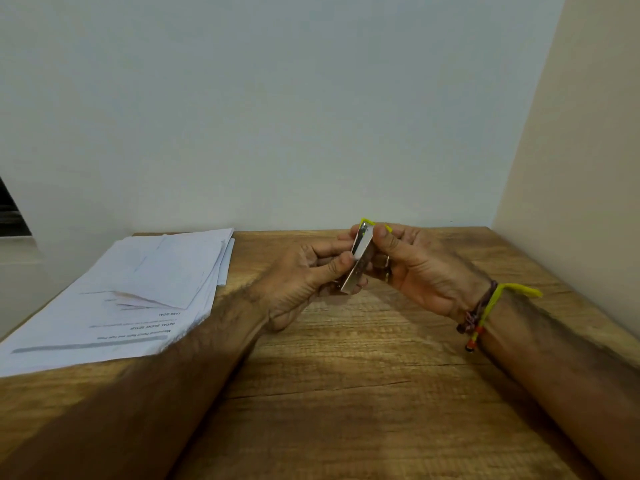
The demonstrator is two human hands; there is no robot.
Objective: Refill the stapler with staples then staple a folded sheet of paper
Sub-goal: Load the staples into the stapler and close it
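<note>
Above the far middle of the wooden table point(346, 393), left hand point(304, 275) and right hand point(415, 265) both pinch a small yellow-and-metal stapler point(360, 258), raised for loading; white paper sheets point(138, 292) wait left.

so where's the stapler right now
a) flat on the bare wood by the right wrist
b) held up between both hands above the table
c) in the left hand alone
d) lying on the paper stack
b: the stapler, metal with a yellow end, is lifted off the wooden table, gripped by the left hand and the right hand, while the paper stack lies untouched to the left.
</note>
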